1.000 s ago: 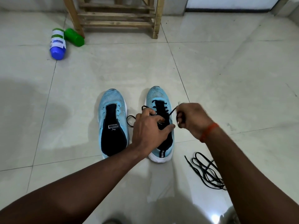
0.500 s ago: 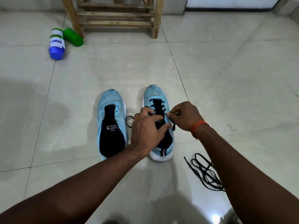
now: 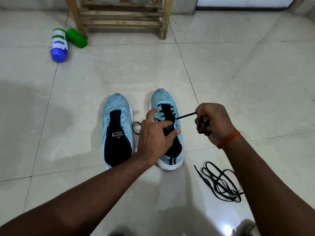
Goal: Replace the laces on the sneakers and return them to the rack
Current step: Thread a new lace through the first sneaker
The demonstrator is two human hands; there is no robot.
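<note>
Since the black lace (image 3: 185,115) is thin, limp and light, it goes slack unless pulled, so I judge the stiff tip, or the length just behind it, the best place to pinch. At centre right of the frame the right hand (image 3: 213,123) is curled round that lace, holding it taut from an eyelet. The left hand (image 3: 155,135) lies spread, fingers loosely straight, pressing on the half-laced sneaker (image 3: 163,101) at frame centre. Its laceless twin (image 3: 117,123) sits just left; both rest on the floor (image 3: 238,82).
</note>
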